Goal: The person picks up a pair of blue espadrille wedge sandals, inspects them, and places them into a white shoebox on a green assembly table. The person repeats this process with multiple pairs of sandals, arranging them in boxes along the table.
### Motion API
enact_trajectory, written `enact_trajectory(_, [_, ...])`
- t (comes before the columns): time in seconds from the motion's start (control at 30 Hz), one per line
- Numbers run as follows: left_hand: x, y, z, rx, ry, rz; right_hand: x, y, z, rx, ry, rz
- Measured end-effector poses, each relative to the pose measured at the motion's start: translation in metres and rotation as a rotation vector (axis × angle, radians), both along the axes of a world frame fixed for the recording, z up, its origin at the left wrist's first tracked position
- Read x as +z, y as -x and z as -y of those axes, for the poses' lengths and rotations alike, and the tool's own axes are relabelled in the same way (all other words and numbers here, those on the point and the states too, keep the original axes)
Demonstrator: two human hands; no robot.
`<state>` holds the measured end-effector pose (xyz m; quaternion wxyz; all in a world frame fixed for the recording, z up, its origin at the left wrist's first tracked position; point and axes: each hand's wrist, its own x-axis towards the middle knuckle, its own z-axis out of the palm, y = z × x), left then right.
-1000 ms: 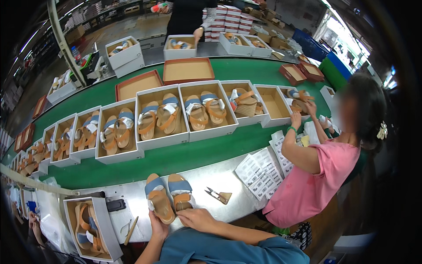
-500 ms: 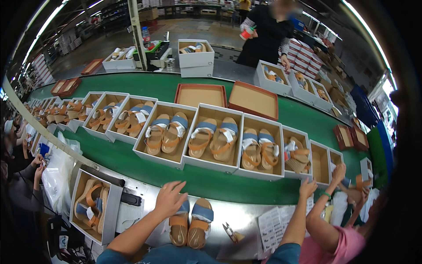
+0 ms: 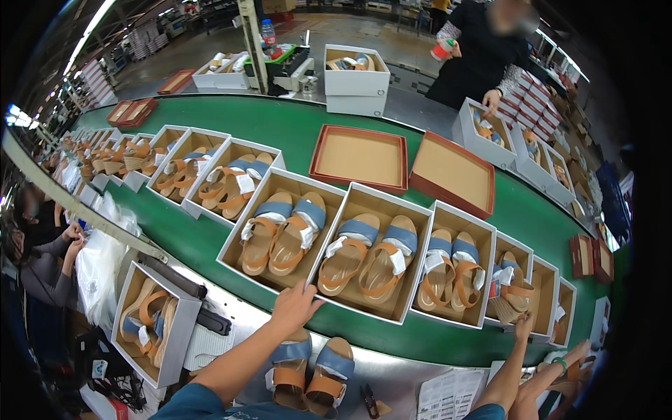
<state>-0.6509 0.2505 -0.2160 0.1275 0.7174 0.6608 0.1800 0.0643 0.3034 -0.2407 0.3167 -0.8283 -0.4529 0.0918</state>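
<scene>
My left hand rests its fingers on the near wall of a white shoe box, thumb stretched to the side. A pair of strappy sandals, blue and orange with white wrapping, lies in that box. Farther right, my right hand closes at the near edge of another shoe box holding a wedge sandal; its fingers are partly hidden. Right below my left hand, two loose sandals stand on the metal table.
A row of shoe boxes runs along the green belt, with red-brown lids behind. A tilted box of sandals stands at lower left. Snippers and label sheets lie on the table. A person stands opposite.
My left hand has moved forward from above the loose sandals to the box's near wall. My right hand has moved to the box with the wedge sandal. The view has shifted.
</scene>
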Motion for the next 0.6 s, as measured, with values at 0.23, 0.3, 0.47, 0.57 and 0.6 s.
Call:
enact_trajectory(0.23, [-0.001, 0.011, 0.003, 0.003, -0.010, -0.029, 0.037, 0.023, 0.004, 0.062, -0.016, -0.064])
enact_trajectory(0.3, [0.006, 0.014, 0.000, 0.004, -0.045, -0.033, 0.047, 0.032, -0.002, 0.046, 0.042, -0.088])
enact_trajectory(0.47, [0.006, 0.020, -0.004, 0.014, -0.082, -0.030, 0.039, 0.030, 0.008, -0.003, 0.042, -0.169])
enact_trajectory(0.57, [0.008, 0.017, -0.005, 0.030, -0.068, -0.062, 0.055, 0.046, 0.007, 0.058, 0.054, -0.260])
enact_trajectory(0.6, [0.009, 0.017, -0.003, 0.042, -0.086, -0.067, 0.063, 0.057, 0.005, 0.063, 0.058, -0.275])
